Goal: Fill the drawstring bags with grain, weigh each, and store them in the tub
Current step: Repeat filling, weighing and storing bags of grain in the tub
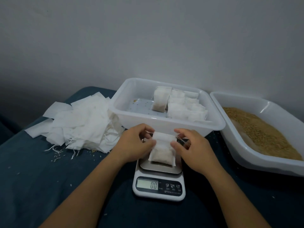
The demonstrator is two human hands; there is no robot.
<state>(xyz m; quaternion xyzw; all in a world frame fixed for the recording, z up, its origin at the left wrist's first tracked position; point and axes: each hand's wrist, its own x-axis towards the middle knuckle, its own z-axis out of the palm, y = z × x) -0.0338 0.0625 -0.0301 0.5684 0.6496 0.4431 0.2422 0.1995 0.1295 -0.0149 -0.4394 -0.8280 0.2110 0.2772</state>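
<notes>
Both bare forearms reach in from 6 o'clock, converging toward 12; the left hand (pixel 138 142) and right hand (pixel 192 145) sit level, palms down, fingers curled inward, each pinching one side of the same bag (pixel 162 145)

Bare forearms — bare hands (pixel 164 145), sleeveless

Both hands pinch a filled drawstring bag (pixel 162 149) by its top corners, the left hand (pixel 137 142) on one side and the right hand (pixel 193 148) on the other, over the scale (pixel 159 183), whose display reads 0.0. Behind the scale, the tub (pixel 164 124) holds filled bags (pixel 182 105) along its right side. Empty bags (pixel 82 122) lie heaped at the cloth's left, and a tray of grain (pixel 263 132) sits at its right edge.
</notes>
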